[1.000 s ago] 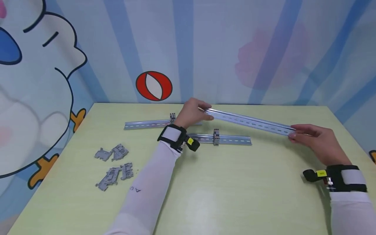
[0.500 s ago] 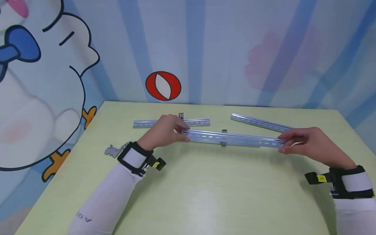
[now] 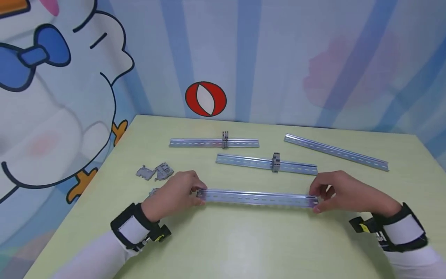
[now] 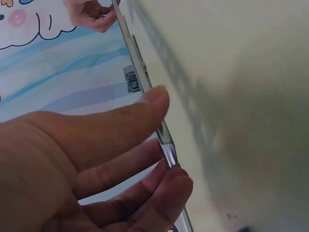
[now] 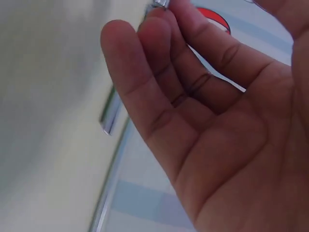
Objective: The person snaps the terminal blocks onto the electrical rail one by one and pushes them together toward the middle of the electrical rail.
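Observation:
A slotted metal DIN rail (image 3: 258, 198) spans between my two hands, nearly level across the front of the table. At its left end my left hand (image 3: 174, 195) pinches it between thumb and fingers. The right hand (image 3: 343, 192) grips the opposite end the same way. Close up in the left wrist view, the rail's edge (image 4: 170, 155) runs between thumb and fingertips. Only the tip of the rail (image 5: 160, 3) shows at the top of the right wrist view, by the fingers. Behind it lies a second rail (image 3: 240, 159) carrying grey terminal blocks (image 3: 276, 162).
Farther back sits another rail (image 3: 195, 143) with terminal blocks (image 3: 225, 140) clipped on. A bare rail (image 3: 334, 151) lies slanted at the back right. Loose grey terminal blocks (image 3: 163, 171) lie left, some partly behind the left hand. A printed backdrop (image 3: 265, 58) rises behind the table.
Both hands have brought the held rail from the back right toward the front and left, levelling it. The slanted rail at the back right and the middle rail have come into full view.

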Demonstrator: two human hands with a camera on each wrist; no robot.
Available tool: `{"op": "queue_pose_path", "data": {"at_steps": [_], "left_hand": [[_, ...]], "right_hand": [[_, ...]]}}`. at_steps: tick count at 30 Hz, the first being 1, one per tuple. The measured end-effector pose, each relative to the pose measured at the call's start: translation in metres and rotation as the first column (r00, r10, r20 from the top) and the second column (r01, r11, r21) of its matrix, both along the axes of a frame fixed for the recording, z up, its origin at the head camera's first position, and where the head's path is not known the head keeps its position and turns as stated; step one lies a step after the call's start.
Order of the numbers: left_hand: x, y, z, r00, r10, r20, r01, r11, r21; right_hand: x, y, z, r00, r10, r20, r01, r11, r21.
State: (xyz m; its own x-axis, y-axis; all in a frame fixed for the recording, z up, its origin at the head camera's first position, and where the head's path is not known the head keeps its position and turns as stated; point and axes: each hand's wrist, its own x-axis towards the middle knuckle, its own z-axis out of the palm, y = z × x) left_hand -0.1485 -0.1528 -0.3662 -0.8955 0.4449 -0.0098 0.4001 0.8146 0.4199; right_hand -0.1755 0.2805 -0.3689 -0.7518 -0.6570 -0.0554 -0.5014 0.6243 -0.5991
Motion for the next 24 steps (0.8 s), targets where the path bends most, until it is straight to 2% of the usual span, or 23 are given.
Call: {"op": "queue_pose_path", "data": {"at_steps": [5, 9, 15, 20, 24], "left_hand": [[0.004, 0.000, -0.012, 1.000, -0.019, -0.017, 0.019, 1.000, -0.006], [0.006, -0.001, -0.016, 0.999, -0.022, -0.038, 0.022, 1.000, 0.000], [0.008, -0.008, -0.015, 0.998, 0.012, -0.054, -0.010, 0.999, 0.047], [0.010, -0.028, -0.002, 0.991, 0.110, -0.082, -0.105, 0.992, 0.063], [0.012, -0.053, 0.005, 0.974, 0.203, -0.104, -0.198, 0.979, 0.049]], "right_hand": [[-0.001, -0.009, -0.014, 1.000, -0.026, 0.013, 0.026, 0.999, 0.026], [0.000, -0.015, -0.017, 0.999, -0.043, -0.011, 0.043, 0.997, 0.056], [0.009, -0.025, -0.011, 0.990, -0.058, -0.127, 0.075, 0.988, 0.132], [0.023, -0.028, -0.009, 0.966, -0.029, -0.255, 0.067, 0.988, 0.141], [0.039, -0.031, -0.009, 0.969, -0.019, -0.245, 0.060, 0.985, 0.163]]}}
